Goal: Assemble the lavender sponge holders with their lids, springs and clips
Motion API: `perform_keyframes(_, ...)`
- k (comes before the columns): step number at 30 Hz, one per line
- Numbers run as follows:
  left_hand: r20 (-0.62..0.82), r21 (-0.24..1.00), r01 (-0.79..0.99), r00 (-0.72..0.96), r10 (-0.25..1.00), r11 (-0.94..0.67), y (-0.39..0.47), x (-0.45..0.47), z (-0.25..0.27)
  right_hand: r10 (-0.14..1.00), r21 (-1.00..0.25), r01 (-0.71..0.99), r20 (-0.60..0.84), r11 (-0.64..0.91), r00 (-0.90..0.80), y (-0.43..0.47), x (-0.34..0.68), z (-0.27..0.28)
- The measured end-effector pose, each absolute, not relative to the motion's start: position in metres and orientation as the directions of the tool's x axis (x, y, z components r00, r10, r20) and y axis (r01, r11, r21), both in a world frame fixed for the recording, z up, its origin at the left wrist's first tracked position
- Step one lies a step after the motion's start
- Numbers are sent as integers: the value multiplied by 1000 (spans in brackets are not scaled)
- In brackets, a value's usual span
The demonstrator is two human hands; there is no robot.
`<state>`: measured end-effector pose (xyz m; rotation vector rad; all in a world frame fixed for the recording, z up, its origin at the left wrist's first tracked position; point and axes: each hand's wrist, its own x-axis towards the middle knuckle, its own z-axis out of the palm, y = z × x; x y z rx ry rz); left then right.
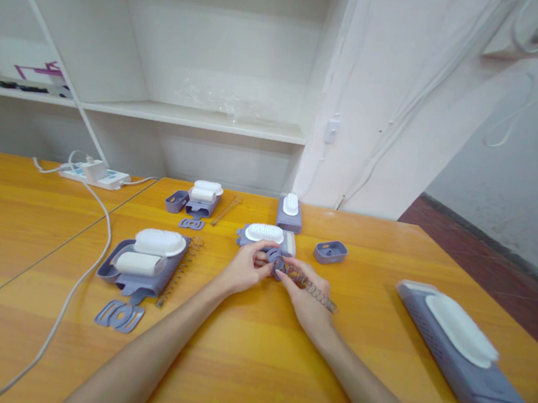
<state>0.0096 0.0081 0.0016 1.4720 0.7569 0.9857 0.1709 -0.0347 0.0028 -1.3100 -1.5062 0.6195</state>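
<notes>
My left hand (245,269) pinches a small grey-purple plastic piece with slots (275,259) above the middle of the table. From the other side, the fingers of my right hand (309,298) close on a metal coil spring (322,296) and meet the same piece. The spring's free end sticks out to the right over that hand. Whether spring and piece are joined is hidden by the fingers. Just behind my hands lies a grey-purple holder with a white bristled brush (265,232) on it.
At left are a holder with white parts (142,263), a flat slotted piece (119,316) and another spring (176,275). A similar set (203,197) stands behind. A small tray (331,252) and a large holder (457,342) lie right. A white cable (90,258) crosses the left side.
</notes>
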Motion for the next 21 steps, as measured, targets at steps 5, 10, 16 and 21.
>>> perform_keyframes(5,178,983,-48,453,874,-176,6,11,3,908,-837,433,409,336,87,-36,170,1)
perform_keyframes(10,184,981,-29,457,870,-192,4,13,4,900,-812,467,429,349,74,-36,170,1)
perform_keyframes(16,118,993,-69,428,896,-98,3,16,12,881,-756,531,471,383,36,-37,169,4)
perform_keyframes(21,84,995,-89,420,904,-51,5,14,12,869,-736,536,494,414,7,-37,169,6)
